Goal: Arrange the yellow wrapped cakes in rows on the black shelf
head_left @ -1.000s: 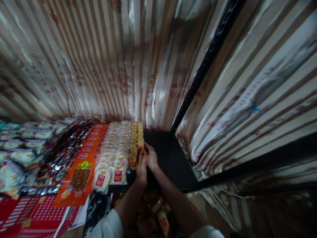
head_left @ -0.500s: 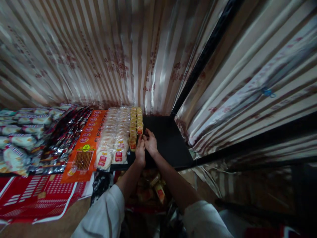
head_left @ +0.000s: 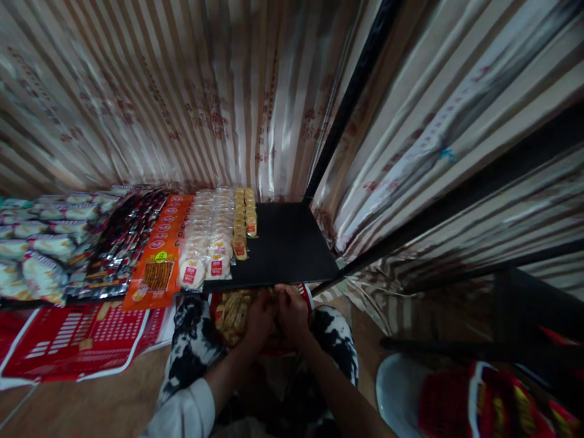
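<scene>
Both hands are low between my knees, over a red basket (head_left: 306, 293) of yellow-wrapped snacks (head_left: 230, 316) under the shelf's front edge. My left hand (head_left: 261, 316) reaches in among the packs; shade hides its fingertips. Close beside it, my right hand (head_left: 292, 310) has its fingers curled together, just below the black shelf (head_left: 292, 243). What it may hold is hidden. On the shelf, two rows of small yellow-wrapped snacks (head_left: 239, 246) stand beside rows of clear-wrapped round white crackers (head_left: 219, 261). The left yellow row reaches nearer the front.
Orange snack bags (head_left: 157, 267), dark shiny packets (head_left: 121, 249) and white bags (head_left: 45, 274) fill the shelf's left. Another red basket (head_left: 86, 340) is below them. A black post (head_left: 340, 115) rises at the back corner; striped curtains (head_left: 182, 91) hang behind. A white tub (head_left: 396, 389) stands right.
Both hands have come down and back from the front of the yellow rows to the basket below the shelf. The view has shifted, showing my knees and more floor at right.
</scene>
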A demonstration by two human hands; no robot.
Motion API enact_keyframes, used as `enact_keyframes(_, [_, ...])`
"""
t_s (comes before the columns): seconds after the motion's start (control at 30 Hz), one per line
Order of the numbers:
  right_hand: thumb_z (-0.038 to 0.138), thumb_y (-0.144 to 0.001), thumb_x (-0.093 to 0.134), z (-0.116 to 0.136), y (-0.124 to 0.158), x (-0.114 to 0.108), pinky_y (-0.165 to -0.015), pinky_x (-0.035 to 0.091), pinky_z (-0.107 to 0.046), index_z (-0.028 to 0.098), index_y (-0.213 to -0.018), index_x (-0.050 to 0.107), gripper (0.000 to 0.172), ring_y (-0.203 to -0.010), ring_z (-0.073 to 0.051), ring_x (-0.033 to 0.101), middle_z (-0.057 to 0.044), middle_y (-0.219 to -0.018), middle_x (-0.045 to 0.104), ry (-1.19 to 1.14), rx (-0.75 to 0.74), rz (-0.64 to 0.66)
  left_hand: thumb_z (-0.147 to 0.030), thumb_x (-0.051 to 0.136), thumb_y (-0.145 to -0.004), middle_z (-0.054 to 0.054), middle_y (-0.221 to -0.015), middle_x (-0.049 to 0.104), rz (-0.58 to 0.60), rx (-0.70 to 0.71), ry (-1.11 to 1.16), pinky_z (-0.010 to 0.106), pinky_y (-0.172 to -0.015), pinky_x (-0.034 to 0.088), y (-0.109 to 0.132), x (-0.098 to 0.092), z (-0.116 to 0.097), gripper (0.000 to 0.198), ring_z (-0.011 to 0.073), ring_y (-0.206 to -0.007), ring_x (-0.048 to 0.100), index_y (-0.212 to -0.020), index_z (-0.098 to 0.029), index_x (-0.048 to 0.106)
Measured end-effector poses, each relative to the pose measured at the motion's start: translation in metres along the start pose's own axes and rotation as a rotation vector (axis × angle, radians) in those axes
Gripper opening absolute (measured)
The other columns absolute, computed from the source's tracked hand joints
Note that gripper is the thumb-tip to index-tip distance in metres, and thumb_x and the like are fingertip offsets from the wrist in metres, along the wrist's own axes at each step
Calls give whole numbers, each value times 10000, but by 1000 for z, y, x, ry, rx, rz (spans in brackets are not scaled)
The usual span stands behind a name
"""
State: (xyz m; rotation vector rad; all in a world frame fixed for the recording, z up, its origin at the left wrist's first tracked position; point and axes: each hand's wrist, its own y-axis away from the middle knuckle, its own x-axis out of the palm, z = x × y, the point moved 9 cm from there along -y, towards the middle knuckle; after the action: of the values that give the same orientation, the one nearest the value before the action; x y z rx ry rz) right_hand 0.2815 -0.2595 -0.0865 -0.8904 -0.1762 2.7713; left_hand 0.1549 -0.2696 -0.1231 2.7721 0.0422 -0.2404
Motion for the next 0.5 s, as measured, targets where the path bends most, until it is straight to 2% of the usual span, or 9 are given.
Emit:
enact_keyframes(0.13, [221,-841,414,-31,14,4,-838,472,-356,217,-1011,643,286,-942,-215,620,-85,-1023,666,276,129,93,-110,587,-632,73,-912,720,80,-122,7,405,-962,420,-1,13,39,215,259,-958,626,-767,-231,702])
enact_keyframes(0.27, [183,-820,448,-55,12,18,-782,475,-360,201,-1187,583,391,-916,-253,641,-138,-1108,637,489,216,259,-143,599,-633,54,-806,721,115,-174,73,400,-861,486,-5,24,52,189,244,-871,652,-764,-236,700])
enact_keyframes(0.37, [177,-816,455,-57,8,29,-800,466,-366,158,-1134,612,355,-911,-267,642,-152,-1014,665,498,194,355,-190,601,-660,57,-758,712,140,-187,113,388,-779,514,-3,30,52,169,232,-798,661,-795,-208,702])
enact_keyframes(0.43, [178,-818,450,-56,6,29,-792,466,-347,148,-1024,646,285,-877,-248,644,-139,-928,677,447,190,330,-224,610,-669,52,-729,704,145,-189,142,369,-725,524,-2,31,52,194,219,-747,661,-838,-195,701])
enact_keyframes(0.5, [194,-810,457,-57,5,23,-769,471,-323,175,-897,652,214,-820,-217,641,-97,-841,678,348,213,247,-249,615,-673,51,-684,693,138,-182,177,358,-682,526,0,28,52,207,218,-709,658,-848,-180,701])
